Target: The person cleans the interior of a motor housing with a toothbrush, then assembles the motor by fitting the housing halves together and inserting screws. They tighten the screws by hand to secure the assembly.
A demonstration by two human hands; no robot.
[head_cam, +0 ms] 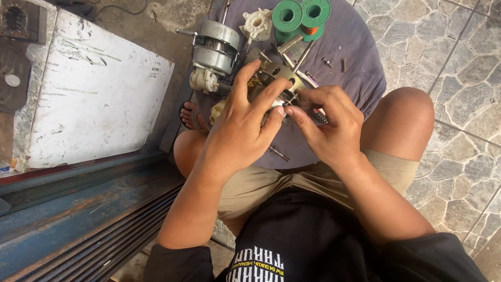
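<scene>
- While you sit with knees apart, the small metal motor part (276,78) rests on the grey cloth (355,57) between your legs, under both your hands.
- Your left hand (242,130) lies over the part with fingers spread, fingertips gripping its top edge.
- Your right hand (326,122) comes in from the side, thumb and forefinger pinched close at the part's lower edge; what they pinch is too hidden to tell.
- Judging by the bare metal frame, the part is likely stiff and fairly heavy for its bulk, with thin wires that could snag or break; the solid frame looks the safer hold.
- Just beside your left hand stands a grey motor body (214,47) with a cream plastic end.
- Near the cloth's far edge lie a white plastic gear piece (257,23) and two green round spools (300,15), one showing orange wire.
- Loose screws (334,63) lie scattered on the cloth, apart from the part.
- Well to your left leans a scuffed white board (94,89); no readable label shows on any piece.
</scene>
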